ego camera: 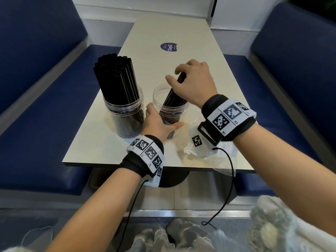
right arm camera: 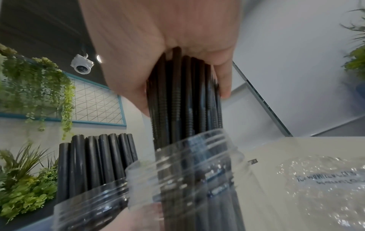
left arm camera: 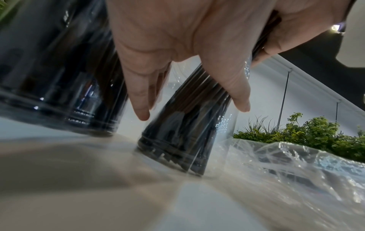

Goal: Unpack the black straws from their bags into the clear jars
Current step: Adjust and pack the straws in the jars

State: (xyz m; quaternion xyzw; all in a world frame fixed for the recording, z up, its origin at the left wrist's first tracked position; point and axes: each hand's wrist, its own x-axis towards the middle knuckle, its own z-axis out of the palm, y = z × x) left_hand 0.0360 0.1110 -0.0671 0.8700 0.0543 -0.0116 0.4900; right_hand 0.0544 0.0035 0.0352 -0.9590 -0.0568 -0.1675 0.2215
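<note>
Two clear jars stand on the pale table (ego camera: pixel 181 33). The left jar (ego camera: pixel 125 115) is packed with upright black straws (ego camera: pixel 116 79). My left hand (ego camera: pixel 156 122) grips the side of the right jar (ego camera: pixel 171 108), fingers and thumb curled round it (left arm camera: pixel 187 125). My right hand (ego camera: pixel 192 82) holds a bundle of black straws (ego camera: pixel 174 96) from above, their lower ends inside the right jar (right arm camera: pixel 189 171). In the right wrist view the bundle (right arm camera: pixel 183 101) runs from my fingers down through the jar's mouth.
A crumpled clear plastic bag (ego camera: pixel 209 151) lies on the table by its near right edge, under my right wrist. A purple round sticker (ego camera: pixel 168 46) sits farther back. Blue bench seats (ego camera: pixel 45 124) flank the table on both sides.
</note>
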